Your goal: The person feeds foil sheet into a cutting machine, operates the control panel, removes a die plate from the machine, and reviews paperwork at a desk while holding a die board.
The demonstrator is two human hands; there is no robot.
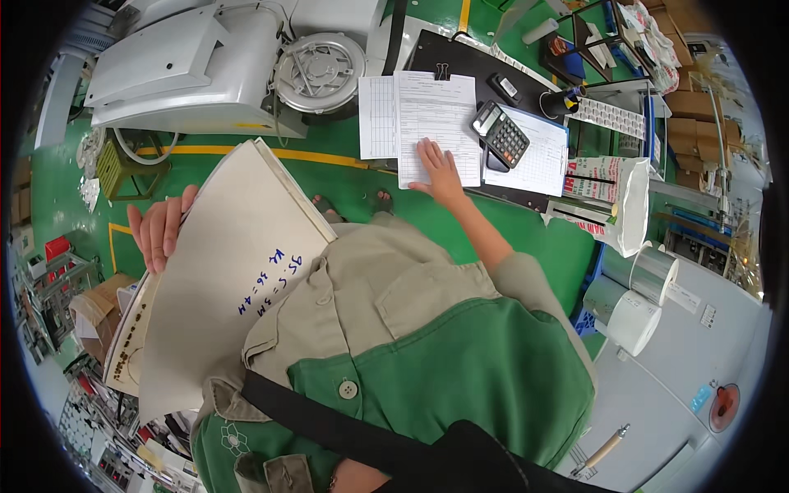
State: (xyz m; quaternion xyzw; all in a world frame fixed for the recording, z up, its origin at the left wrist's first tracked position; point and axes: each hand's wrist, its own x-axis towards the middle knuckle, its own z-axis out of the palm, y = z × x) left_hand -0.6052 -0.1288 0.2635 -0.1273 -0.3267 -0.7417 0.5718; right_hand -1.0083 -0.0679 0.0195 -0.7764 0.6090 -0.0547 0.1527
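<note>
My left hand (164, 228) grips the edge of a large, thick notebook (226, 214), its fingers curled over the cream page. The notebook leans against my body and has blue handwriting on one page; its far leaf shows dark specks. My right hand (441, 175) lies with fingers spread on a printed form (436, 115). A black binder clip (442, 71) holds the form at its top edge. Another ruled sheet (376, 123) shows to the left of the form. On the right, a black calculator (501, 134) rests partly on a clipboard (534, 152) with a ruled sheet.
Papers and tools share a dark tabletop (436, 51) with a small black device (504, 88) and a black cup (560, 102). A white printed bag (629, 201) hangs at its right end. Left stands a large white machine (156, 74). Shiny rolls (633, 320) sit at lower right.
</note>
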